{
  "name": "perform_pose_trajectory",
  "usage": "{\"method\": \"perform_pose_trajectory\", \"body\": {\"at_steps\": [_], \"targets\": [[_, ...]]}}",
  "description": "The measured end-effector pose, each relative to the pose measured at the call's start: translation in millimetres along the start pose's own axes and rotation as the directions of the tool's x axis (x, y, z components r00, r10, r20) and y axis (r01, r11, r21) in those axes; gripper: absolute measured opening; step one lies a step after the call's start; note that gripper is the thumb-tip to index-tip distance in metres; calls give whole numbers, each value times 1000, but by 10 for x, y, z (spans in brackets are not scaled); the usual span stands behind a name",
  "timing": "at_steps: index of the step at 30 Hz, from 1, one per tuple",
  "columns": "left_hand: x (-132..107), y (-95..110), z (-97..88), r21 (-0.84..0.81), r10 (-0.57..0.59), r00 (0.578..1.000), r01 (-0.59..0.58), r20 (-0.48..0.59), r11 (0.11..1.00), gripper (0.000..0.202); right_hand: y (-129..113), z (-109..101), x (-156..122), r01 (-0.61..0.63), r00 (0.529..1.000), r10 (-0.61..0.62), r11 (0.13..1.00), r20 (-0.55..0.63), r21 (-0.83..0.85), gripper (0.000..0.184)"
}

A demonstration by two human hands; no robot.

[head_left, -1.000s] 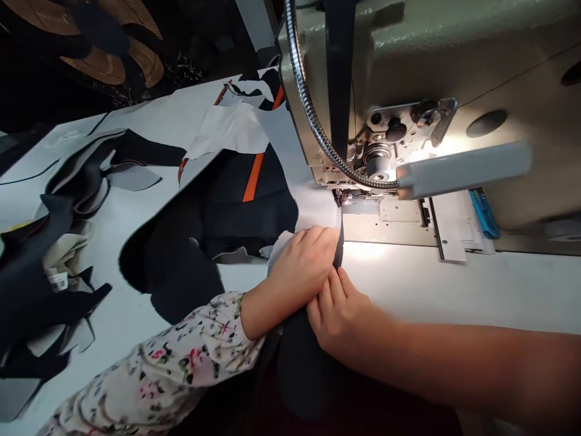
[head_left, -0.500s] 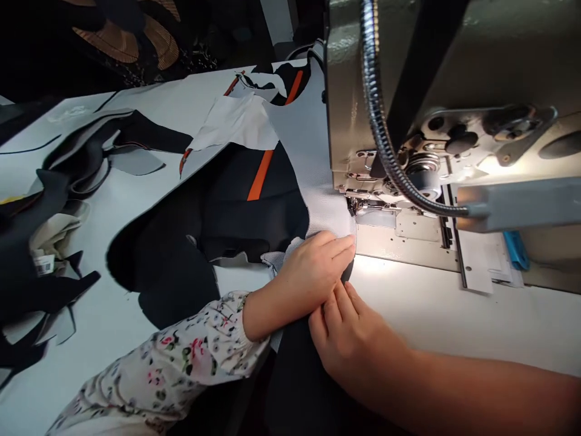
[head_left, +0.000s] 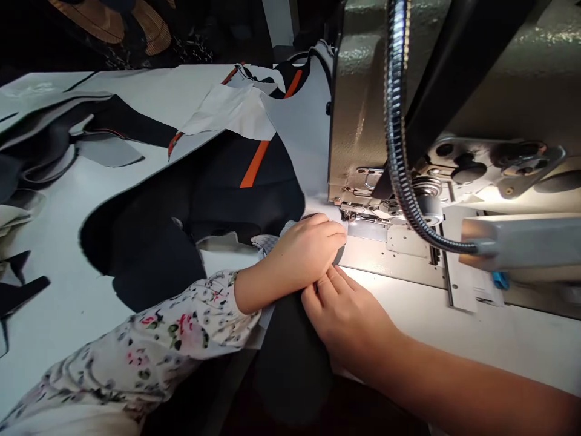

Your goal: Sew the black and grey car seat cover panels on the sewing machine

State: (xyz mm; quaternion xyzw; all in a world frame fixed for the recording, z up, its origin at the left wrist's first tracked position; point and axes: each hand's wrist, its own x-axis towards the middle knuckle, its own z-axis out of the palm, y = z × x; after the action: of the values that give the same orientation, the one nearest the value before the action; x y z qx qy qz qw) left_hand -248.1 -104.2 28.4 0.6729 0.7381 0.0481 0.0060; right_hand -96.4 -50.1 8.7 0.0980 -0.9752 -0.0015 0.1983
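Here we press the dark fabric flat: left hand fingers closed on its edge beside the presser foot, right hand pinching just nearer. Most of this piece lies unsewn on the desk.

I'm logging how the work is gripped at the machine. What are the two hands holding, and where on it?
Both the left hand and the right hand press down the black fabric at its leading edge, just before the presser foot.

Loose fabric cutouts on white table, gooseneck lamp
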Motion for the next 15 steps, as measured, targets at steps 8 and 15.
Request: {"method": "perform_pose_trajectory", "body": {"at_steps": [8,15], "targets": [[271,-172,47,26,45,998,-46,32,999,19,244,128,44,-85,996,86,996,-39,34,21],[4,15,-69,201,-17,988,48,-151,978,17,187,115,14,24,986,-28,999,-164,-27,25]]}}
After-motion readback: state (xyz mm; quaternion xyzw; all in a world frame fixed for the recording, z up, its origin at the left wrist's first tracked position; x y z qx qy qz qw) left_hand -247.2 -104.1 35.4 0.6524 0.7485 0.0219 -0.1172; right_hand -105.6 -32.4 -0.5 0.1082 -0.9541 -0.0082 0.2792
